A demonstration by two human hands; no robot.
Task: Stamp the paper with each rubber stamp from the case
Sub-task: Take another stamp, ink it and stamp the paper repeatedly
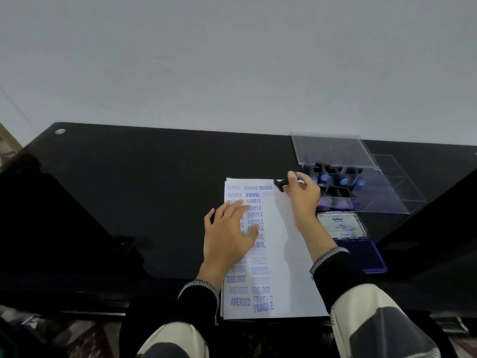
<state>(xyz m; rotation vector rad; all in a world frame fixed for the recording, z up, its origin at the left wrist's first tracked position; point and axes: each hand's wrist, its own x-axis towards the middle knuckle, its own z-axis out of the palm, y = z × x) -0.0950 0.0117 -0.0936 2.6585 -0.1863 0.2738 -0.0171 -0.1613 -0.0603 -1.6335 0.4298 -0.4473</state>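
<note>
- The left hand (227,236) lies flat on the paper (281,254), fingers straight and spread, pressing the left part of the sheet down over the printed words.
- The right hand (303,196) pinches a rubber stamp (282,182) between thumb and fingertips near the paper's far right corner; the stamp's black base points left and sits tilted at the sheet's top edge, its blue handle partly hidden by the fingers.
- The paper lies lengthwise on the black glossy table (116,202), with more sheets stacked under it, and carries blue prints in columns: SAMPLE, FRAGILE, AIR MAIL, EXPRESS, FAX OUT, AMENDED.
- Just right of the right hand stands the clear plastic stamp case (382,195), its lid (333,151) raised open at the back; several stamps with blue handles (343,181) stand in its compartments.
- Nearer than the case, touching the paper's right side behind the right wrist, lies an open ink pad (366,257) with its blue pad showing and a labelled lid (342,226) reading Artline.
- Both forearms wear black sleeves with cream outer sleeves (366,316).
- A pale wall (232,60) rises behind the table.
</note>
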